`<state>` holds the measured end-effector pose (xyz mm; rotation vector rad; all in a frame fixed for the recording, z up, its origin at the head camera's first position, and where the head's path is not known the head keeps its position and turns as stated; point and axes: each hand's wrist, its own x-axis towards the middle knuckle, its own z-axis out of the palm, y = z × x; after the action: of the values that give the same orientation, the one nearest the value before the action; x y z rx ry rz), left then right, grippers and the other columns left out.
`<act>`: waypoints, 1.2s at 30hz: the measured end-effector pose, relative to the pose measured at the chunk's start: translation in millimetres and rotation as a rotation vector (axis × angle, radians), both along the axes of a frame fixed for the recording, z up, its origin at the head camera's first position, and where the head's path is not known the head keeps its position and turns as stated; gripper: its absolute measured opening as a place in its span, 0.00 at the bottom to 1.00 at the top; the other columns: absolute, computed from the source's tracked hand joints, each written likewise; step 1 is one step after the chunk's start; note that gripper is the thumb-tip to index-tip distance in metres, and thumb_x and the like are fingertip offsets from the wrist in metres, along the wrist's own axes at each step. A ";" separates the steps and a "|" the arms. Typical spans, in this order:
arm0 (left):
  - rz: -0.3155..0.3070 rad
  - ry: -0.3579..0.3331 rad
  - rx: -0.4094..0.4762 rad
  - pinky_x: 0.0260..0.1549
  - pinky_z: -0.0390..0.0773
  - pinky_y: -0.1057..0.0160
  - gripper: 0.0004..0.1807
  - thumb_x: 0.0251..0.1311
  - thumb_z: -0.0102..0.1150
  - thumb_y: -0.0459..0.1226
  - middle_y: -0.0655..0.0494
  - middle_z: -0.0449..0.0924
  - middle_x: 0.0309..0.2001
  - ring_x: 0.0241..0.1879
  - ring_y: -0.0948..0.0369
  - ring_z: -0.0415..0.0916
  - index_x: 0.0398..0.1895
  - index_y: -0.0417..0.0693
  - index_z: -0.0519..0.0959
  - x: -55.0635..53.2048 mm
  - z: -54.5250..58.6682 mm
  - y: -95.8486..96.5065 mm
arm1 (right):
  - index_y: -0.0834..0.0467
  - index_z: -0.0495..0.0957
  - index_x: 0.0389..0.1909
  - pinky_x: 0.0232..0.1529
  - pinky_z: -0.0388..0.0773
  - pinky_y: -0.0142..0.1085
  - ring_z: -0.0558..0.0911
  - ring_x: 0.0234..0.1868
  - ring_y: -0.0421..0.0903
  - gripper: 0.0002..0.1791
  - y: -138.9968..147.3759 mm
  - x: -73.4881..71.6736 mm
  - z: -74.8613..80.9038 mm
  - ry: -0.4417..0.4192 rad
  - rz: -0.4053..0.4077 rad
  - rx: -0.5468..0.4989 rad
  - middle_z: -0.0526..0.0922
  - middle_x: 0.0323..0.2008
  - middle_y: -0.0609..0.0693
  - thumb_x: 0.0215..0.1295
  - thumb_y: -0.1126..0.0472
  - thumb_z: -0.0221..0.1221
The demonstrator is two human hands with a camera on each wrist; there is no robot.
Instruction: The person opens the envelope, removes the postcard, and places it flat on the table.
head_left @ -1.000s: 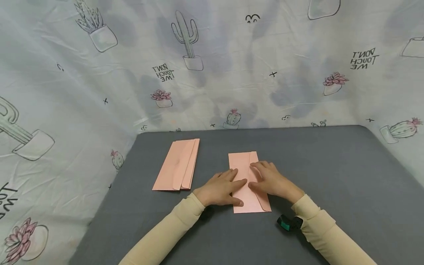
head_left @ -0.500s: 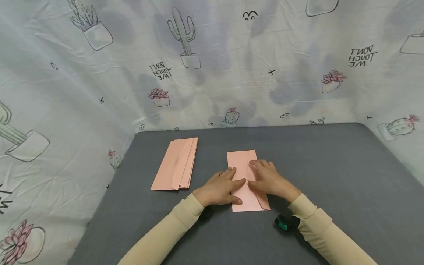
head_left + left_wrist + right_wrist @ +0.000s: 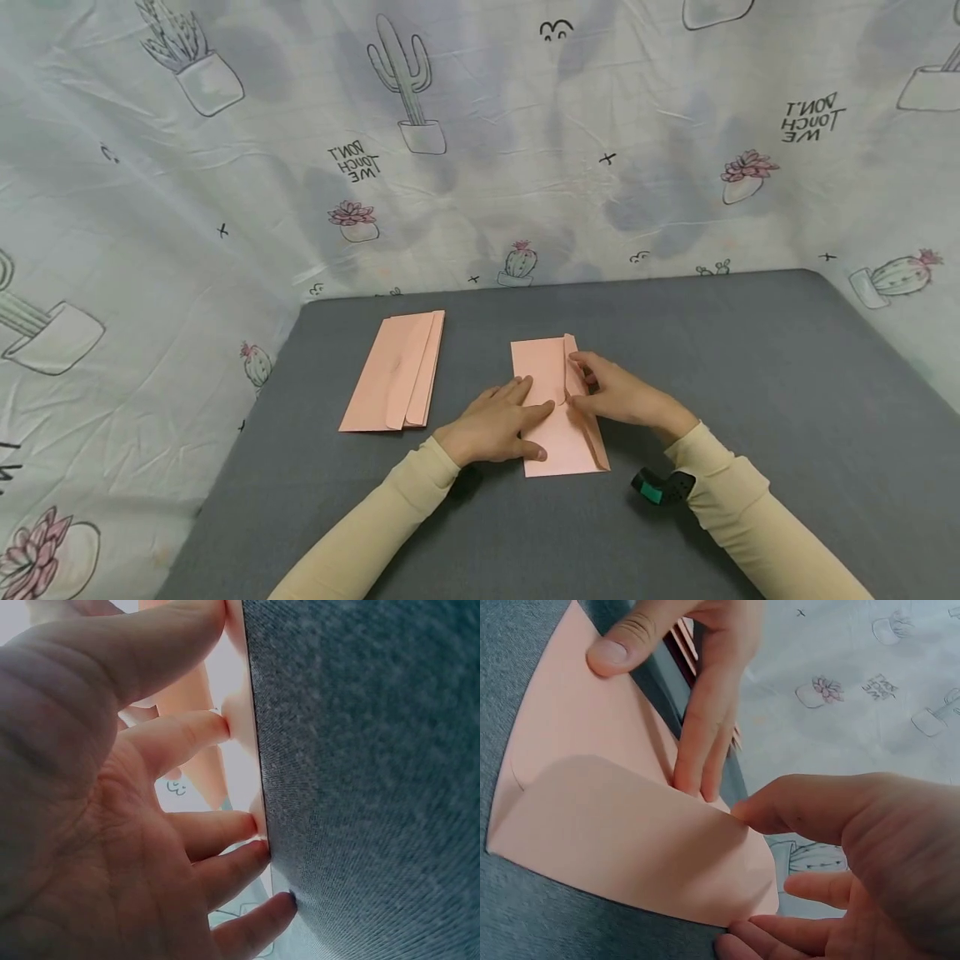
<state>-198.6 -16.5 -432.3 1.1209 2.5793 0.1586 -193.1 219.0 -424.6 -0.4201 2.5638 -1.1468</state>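
Nearest you, your two sleeves reach in over the worktop, whose near edge is out of view, and a black wrist piece with a green patch sits below the right cuff. Past them the pink envelope lies between your hands, roughly midway between the worktop's left and right edges, its long axis running away from you toward the far edge with the far end leaning slightly left. The relation that seems to count is at its right long side: the flap folds in from there toward the left, and its free edge stands raised. Your right hand is the nearer one to it, thumb at that free edge and other fingers bent in by the fold, so they appear to pinch the flap, which lies just left of the palm. Your left hand rests on the envelope's left part, fingers spread and tips pressing down, so the envelope is under them and to their right. Farther off, well apart from the flap, a stack of envelopes lies toward the worktop's far left corner, and beyond the far edge hangs a printed cloth.
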 end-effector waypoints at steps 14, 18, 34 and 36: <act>0.027 -0.041 0.015 0.74 0.57 0.39 0.40 0.63 0.63 0.59 0.42 0.48 0.82 0.81 0.46 0.47 0.77 0.64 0.64 -2.1 -1.5 -1.4 | 0.60 0.45 0.80 0.52 0.82 0.51 0.79 0.61 0.64 0.41 20.4 2.2 20.1 -0.080 0.077 0.010 0.62 0.72 0.72 0.75 0.61 0.56; 0.028 -0.041 0.017 0.75 0.57 0.40 0.40 0.63 0.63 0.59 0.43 0.48 0.82 0.81 0.46 0.47 0.77 0.64 0.64 -3.2 -3.4 -2.0 | 0.60 0.44 0.81 0.55 0.80 0.54 0.77 0.63 0.66 0.40 26.9 3.9 23.3 -0.041 0.126 0.036 0.60 0.73 0.72 0.76 0.65 0.54; 0.020 -0.053 0.035 0.76 0.54 0.40 0.41 0.63 0.63 0.59 0.42 0.47 0.82 0.82 0.46 0.46 0.78 0.64 0.63 -1.4 -3.7 -2.9 | 0.65 0.60 0.75 0.64 0.69 0.64 0.66 0.71 0.71 0.32 35.0 12.2 23.8 0.013 0.055 0.335 0.66 0.70 0.72 0.73 0.65 0.56; 0.017 -0.052 0.033 0.76 0.54 0.40 0.41 0.63 0.63 0.58 0.42 0.47 0.82 0.82 0.46 0.46 0.78 0.63 0.63 -1.2 -2.6 -3.2 | 0.65 0.63 0.73 0.64 0.69 0.64 0.67 0.71 0.70 0.30 35.3 12.2 22.7 0.019 0.054 0.345 0.68 0.70 0.71 0.72 0.65 0.56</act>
<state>-199.8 -19.6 -434.9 1.0926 2.5498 0.2320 -180.9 254.3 -401.9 -0.4127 2.6771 -0.6641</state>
